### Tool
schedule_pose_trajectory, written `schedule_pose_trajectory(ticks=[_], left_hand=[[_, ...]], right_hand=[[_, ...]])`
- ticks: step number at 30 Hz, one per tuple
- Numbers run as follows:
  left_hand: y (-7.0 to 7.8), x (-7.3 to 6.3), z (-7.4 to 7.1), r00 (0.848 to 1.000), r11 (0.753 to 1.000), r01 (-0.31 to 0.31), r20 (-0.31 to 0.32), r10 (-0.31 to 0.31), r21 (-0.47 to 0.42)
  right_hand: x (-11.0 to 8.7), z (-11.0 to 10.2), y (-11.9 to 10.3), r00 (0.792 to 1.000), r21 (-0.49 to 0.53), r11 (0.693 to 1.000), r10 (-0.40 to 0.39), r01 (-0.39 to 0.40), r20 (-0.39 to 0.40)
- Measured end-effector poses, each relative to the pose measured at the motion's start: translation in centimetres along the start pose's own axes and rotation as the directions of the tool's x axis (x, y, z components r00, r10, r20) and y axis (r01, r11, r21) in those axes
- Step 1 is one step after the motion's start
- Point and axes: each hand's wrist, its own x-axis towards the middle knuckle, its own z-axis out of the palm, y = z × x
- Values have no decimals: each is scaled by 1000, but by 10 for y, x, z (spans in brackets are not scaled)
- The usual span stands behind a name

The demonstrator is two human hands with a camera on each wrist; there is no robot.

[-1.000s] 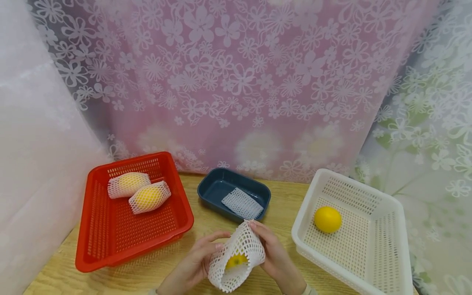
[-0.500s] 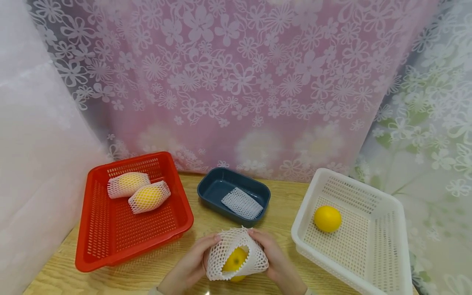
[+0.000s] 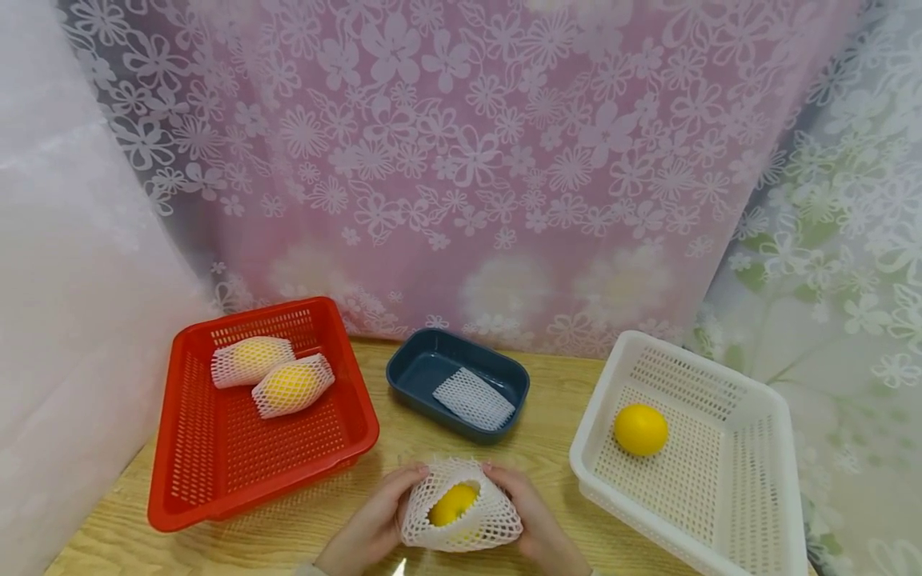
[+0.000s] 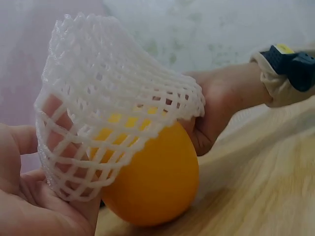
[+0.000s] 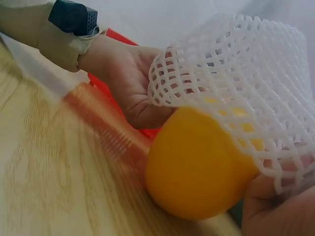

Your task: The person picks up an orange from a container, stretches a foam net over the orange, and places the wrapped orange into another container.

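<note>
In the head view, my left hand [image 3: 374, 518] and right hand [image 3: 536, 522] hold a white foam fruit net [image 3: 494, 520] between them, one at each side. Its mouth is spread, and a yellow fruit [image 3: 457, 506] shows through the opening. Both wrist views have the net draped over the upper part of this smooth round fruit [image 4: 155, 179], whose lower part is bare and close over the wooden table. Through the mesh [image 4: 59, 167] some of the left hand's fingers show. The right hand's fingers are partly hidden behind the net [image 5: 275, 83].
A red basket [image 3: 259, 504] at the left holds two netted yellow fruits [image 3: 291, 388]. Behind the hands, a dark blue tray [image 3: 410, 360] contains a flat foam net [image 3: 474, 398]. At the right, one bare yellow fruit [image 3: 641, 430] sits in a white basket [image 3: 774, 472].
The foam net has come down from a tall, tilted pose to a low, wide one over the fruit. Both hands have moved lower and now grip its opposite sides.
</note>
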Motion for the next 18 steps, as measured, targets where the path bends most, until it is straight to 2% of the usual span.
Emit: schedule_pose_trajectory(ticks=[4,7,9,13,18], left_hand=[[-9,3,-9,1000,998,5,-27,-3,66],[-15,5,-12,999,991,5,-51,2,136],[-17,8,-13,999,983,1,-44,7,181],[-18,13,-13,1000,969,-13,-22,19,247],[-20,17,-12,998,941,-27,-40,43,337]], right_hand=[[2,-3,5,1000,-18,1000,-8,7,-30],[3,-6,9,997,-72,997,-34,29,-69],[4,-7,11,993,-121,992,-51,38,-104],[6,-9,14,985,-236,971,-76,38,-156],[11,-8,15,984,-327,944,-97,45,-147]])
